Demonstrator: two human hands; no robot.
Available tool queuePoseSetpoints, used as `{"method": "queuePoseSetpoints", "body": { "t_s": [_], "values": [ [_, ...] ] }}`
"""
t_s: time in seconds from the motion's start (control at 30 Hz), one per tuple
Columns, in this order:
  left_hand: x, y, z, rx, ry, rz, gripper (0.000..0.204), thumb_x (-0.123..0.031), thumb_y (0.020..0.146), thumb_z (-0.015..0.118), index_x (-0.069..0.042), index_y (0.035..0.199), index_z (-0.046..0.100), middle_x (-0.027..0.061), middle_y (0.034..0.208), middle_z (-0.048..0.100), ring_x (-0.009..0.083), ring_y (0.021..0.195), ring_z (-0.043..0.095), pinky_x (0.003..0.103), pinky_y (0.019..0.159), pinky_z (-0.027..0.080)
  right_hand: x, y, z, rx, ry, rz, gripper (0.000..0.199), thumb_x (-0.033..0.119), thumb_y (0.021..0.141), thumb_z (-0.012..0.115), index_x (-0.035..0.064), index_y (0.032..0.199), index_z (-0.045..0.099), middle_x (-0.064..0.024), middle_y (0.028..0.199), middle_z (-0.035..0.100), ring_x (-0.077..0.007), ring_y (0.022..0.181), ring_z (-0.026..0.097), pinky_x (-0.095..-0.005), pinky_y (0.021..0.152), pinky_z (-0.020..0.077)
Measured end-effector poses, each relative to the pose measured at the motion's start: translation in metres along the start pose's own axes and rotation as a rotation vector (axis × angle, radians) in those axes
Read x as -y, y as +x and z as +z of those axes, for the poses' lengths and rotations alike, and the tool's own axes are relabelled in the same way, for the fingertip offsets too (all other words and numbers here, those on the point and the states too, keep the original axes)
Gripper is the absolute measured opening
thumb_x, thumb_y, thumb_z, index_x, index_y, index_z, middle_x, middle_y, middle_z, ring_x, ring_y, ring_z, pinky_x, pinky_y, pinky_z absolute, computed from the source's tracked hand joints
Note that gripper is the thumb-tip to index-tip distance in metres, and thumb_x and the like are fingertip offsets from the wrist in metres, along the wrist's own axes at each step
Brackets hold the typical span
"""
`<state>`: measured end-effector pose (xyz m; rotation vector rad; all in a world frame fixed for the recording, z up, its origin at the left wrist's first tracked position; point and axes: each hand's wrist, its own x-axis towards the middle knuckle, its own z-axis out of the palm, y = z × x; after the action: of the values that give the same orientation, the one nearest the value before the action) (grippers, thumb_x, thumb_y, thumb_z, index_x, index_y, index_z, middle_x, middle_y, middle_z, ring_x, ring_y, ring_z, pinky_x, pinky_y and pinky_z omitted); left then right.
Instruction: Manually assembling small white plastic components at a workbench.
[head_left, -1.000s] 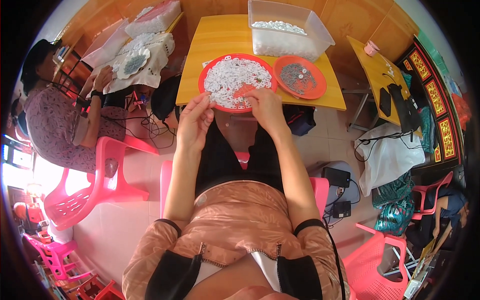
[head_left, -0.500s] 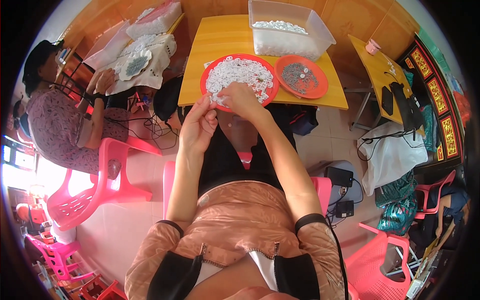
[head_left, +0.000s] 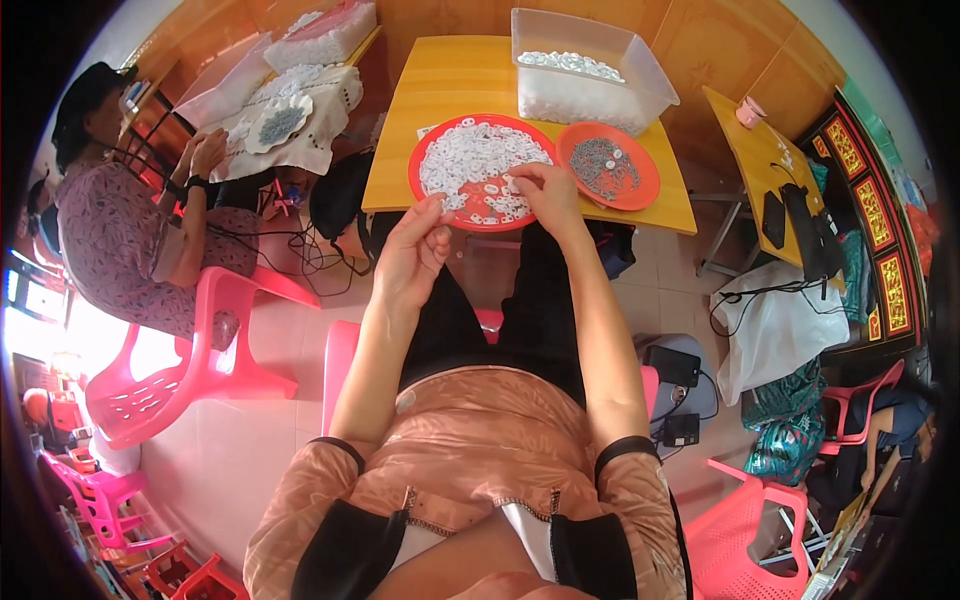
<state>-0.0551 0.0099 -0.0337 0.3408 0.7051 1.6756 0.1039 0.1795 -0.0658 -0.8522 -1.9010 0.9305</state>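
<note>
On the yellow table in front of me lies a red plate (head_left: pixel 416 160) heaped with small white plastic pieces (head_left: pixel 470 158), with red showing through towards its near right part. My left hand (head_left: pixel 415 248) is at the plate's near left edge, thumb and fingertips pinched on a small white plastic piece (head_left: pixel 449 202). Over the right side of the plate, my right hand (head_left: pixel 553 200) has its thumb and forefinger pinched together; anything between them is too small to make out. Beside it, an orange-red plate (head_left: pixel 648 168) holds small grey pieces (head_left: pixel 603 175) and a few white ones.
Behind the plates stands a clear plastic bin (head_left: pixel 640 90) partly filled with white pieces. At the left a person (head_left: pixel 130 240) sits by a cloth-covered table (head_left: pixel 310 150) bearing a dish of grey pieces (head_left: pixel 280 122). A side table (head_left: pixel 745 130) stands at the right.
My right hand has moved right, away from my left hand, to the plate's right side. My left hand has shifted slightly right and nearer to me, still pinching. The view has shifted a little.
</note>
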Motion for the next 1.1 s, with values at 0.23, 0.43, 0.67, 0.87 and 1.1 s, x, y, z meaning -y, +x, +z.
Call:
{"method": "queuePoseSetpoints", "body": {
  "t_s": [0.23,0.43,0.67,0.87,1.1],
  "values": [
    [0.009,-0.006,0.014,0.011,0.150,0.060,0.020,-0.011,0.089,0.058,-0.003,0.107,0.056,0.0055,0.084,0.064,0.0096,0.066,0.058,0.019,0.060,0.046,0.058,-0.034,-0.011,0.121,0.614,0.278,0.019,0.006,0.084,0.061,-0.0020,0.100,0.066,-0.0063,0.083,0.066,-0.0099,0.070,0.062,-0.0214,0.062,0.0515],
    [0.015,-0.012,0.020,0.169,-0.055,-0.038,0.022,-0.010,0.092,0.052,-0.002,0.112,0.053,0.0057,0.088,0.062,0.0107,0.073,0.059,0.019,0.066,0.049,0.100,-0.064,-0.017,0.160,0.795,0.301,0.019,0.007,0.084,0.062,-0.0029,0.100,0.065,-0.0069,0.085,0.066,-0.0099,0.070,0.062,-0.0218,0.063,0.0515],
    [0.022,-0.018,0.030,0.225,-0.080,-0.031,0.020,-0.009,0.094,0.049,0.000,0.112,0.052,0.0062,0.088,0.062,0.0123,0.077,0.061,0.022,0.072,0.052,0.113,-0.076,-0.012,0.111,0.884,0.264,0.017,0.003,0.086,0.060,-0.0034,0.100,0.064,-0.0068,0.087,0.067,-0.0096,0.075,0.063,-0.0209,0.066,0.0509],
    [0.023,-0.018,0.028,0.220,-0.104,-0.021,0.020,-0.008,0.094,0.048,0.002,0.111,0.051,0.0069,0.089,0.062,0.0126,0.078,0.061,0.022,0.074,0.053,0.114,-0.079,-0.010,0.119,0.812,0.203,0.021,0.002,0.087,0.058,-0.0048,0.107,0.061,-0.0068,0.088,0.066,-0.0095,0.075,0.063,-0.0211,0.067,0.0511],
    [0.021,-0.023,0.034,0.238,-0.119,0.008,0.019,-0.008,0.094,0.049,0.000,0.110,0.051,0.0077,0.090,0.061,0.0135,0.079,0.061,0.023,0.075,0.052,0.117,-0.082,-0.006,0.031,0.917,0.320,0.021,0.001,0.086,0.059,-0.0036,0.106,0.060,-0.0070,0.087,0.066,-0.0098,0.076,0.064,-0.0199,0.068,0.0499]
  ]
}}
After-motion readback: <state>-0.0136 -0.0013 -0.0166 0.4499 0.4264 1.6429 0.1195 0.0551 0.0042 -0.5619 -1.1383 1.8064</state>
